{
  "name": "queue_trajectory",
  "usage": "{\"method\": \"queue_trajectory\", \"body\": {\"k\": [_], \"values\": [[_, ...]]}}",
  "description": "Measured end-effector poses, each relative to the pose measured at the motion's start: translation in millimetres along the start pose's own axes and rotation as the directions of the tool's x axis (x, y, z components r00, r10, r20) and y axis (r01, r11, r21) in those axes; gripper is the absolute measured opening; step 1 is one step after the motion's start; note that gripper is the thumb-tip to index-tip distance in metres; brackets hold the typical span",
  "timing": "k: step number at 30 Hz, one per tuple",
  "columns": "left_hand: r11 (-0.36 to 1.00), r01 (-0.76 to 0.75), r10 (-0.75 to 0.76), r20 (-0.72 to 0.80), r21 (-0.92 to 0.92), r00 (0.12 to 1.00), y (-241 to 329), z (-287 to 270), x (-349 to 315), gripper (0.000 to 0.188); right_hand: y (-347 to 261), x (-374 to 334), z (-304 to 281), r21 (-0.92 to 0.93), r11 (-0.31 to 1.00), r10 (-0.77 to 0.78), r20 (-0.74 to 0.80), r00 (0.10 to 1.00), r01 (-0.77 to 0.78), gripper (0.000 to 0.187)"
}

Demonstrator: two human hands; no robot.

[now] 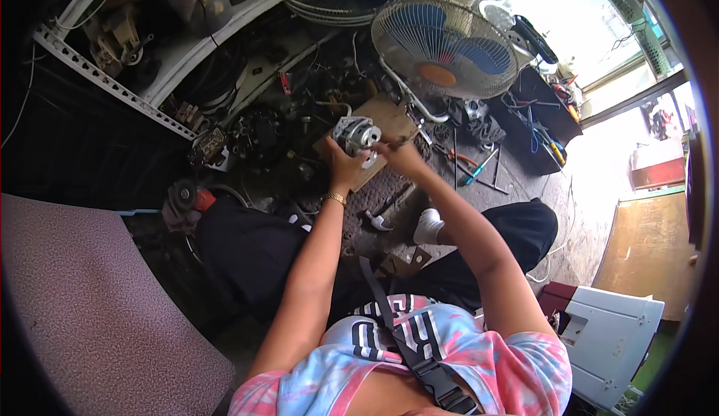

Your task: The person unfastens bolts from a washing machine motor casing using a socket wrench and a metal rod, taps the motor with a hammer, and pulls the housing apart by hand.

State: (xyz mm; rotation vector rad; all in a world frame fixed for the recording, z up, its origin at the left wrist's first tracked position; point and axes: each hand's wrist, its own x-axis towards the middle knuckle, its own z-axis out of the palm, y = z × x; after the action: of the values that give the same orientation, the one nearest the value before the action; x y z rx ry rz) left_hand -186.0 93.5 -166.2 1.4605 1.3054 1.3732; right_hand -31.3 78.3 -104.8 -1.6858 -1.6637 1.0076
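Hands (pixel 347 164) flank metal motor (pixel 355 133) over wooden board (pixel 392 116), near rim of fan (pixel 443 45).

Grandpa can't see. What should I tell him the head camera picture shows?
A person's left hand holds a silvery metal part at a wooden board, with the right hand close by. Beyond is a blue-bladed fan; nearer lies a hammer.

Motor (pixel 361 131) at left hand (pixel 344 167): silver-grey. Board (pixel 389 119) under both: tan. Bracelet (pixel 335 198), left wrist: gold. Fan (pixel 447 47) beyond right hand (pixel 404 158): blue blades (pixel 419 28), orange hub (pixel 437 75). Nearer than hands: white sock (pixel 428 227), black trousers (pixel 251 244), shirt (pixel 333 350) pink-and-blue tie-dye, black-and-white lettering (pixel 365 339). Cushion (pixel 105 304), well left of left hand: mauve, speckled.
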Motion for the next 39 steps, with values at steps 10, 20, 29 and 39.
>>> {"method": "queue_trajectory", "body": {"k": [10,20,29,39], "values": [[0.992,0.126,-0.125,0.073,-0.001,0.989,-2.6,1.1,19.0,0.081,204.7,-59.2,11.0,0.032,0.856,0.485,-0.397,0.779,-0.517,0.035],[0.811,-0.417,0.299,0.322,0.410,0.898,29.6,22.4,-23.1,0.087,206.0,-35.5,43.2,0.132,0.887,0.461,-0.316,0.829,-0.443,0.054],[0.747,-0.517,0.334,0.437,0.418,0.835,27.3,16.8,-18.4,0.096,196.0,-41.2,9.0,-0.207,0.959,0.108,-0.372,0.922,-0.196,0.040],[0.848,-0.462,0.277,0.524,0.261,0.805,36.0,1.1,17.7,0.084,211.2,-40.7,-52.6,-0.027,0.953,0.266,-0.398,0.878,-0.301,0.021]]}}
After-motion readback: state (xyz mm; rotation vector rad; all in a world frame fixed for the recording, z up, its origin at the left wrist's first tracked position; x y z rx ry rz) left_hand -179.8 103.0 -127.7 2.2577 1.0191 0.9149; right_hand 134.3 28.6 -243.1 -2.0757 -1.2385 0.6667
